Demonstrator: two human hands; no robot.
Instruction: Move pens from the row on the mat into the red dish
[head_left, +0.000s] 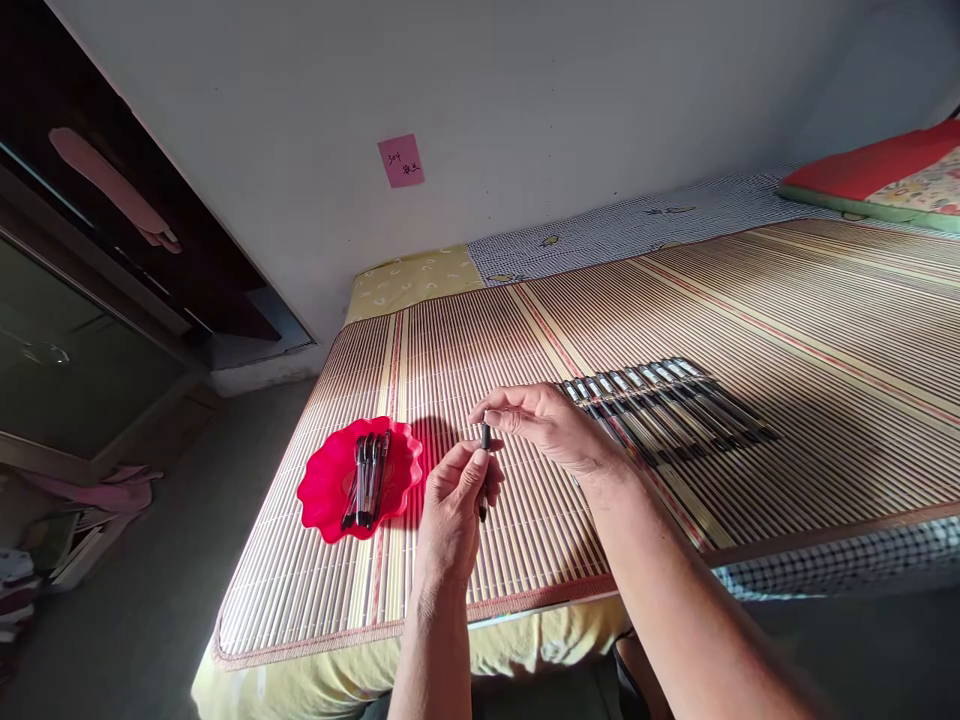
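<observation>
Upright above the bamboo mat, a black pen (pixel 486 437) is gripped in my left hand (pixel 454 490), thumb and fingers closed round its barrel. My right hand (pixel 544 420) comes in from the right, its thumb and index finger pinched at the pen's upper end. Whether a small part sits between those fingertips is too fine to make out. Left of my hands, several pens (pixel 366 480) lie together on a red scalloped plate (pixel 319 490). Beyond my right forearm, a row of pens (pixel 667 405) lies side by side on the mat; my right hand and forearm partly cover its near left end.
The bamboo mat (pixel 465 350) covers a bed against a wall, where a pink note (pixel 401 161) is stuck. A red and floral folded cushion (pixel 877 175) lies at the far right. The bed's left edge drops to a grey floor (pixel 187 520).
</observation>
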